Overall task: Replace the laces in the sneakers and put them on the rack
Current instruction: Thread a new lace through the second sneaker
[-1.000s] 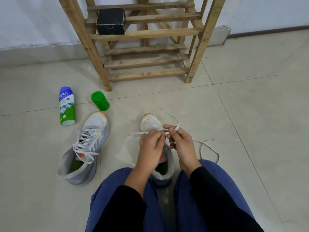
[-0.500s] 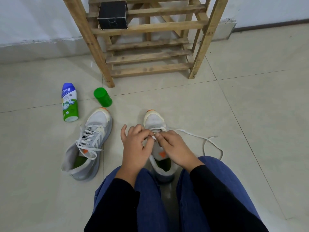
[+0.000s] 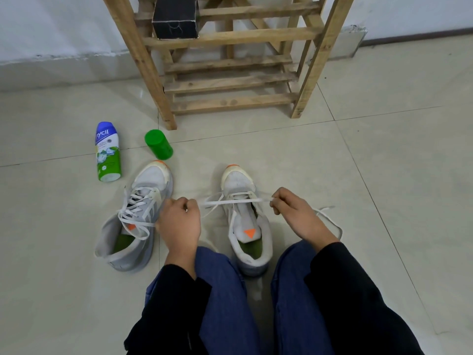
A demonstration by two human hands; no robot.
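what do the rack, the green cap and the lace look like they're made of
Rack: bare unfinished wood, with grain and knots showing. Green cap: probably plastic, smooth with a slight sheen. Lace: seemingly woven fabric, flat, matte white, pulled taut between the left hand and right hand.

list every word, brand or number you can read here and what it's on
"nycil": white letters on the blue end of the bottle on the floor; the first letter is partly turned out of view.
Smaller print and the round seal lower on the bottle: too small to read.
Black box: only a faint white mark, no legible text.
Sneaker tongue: an orange triangle, no words.
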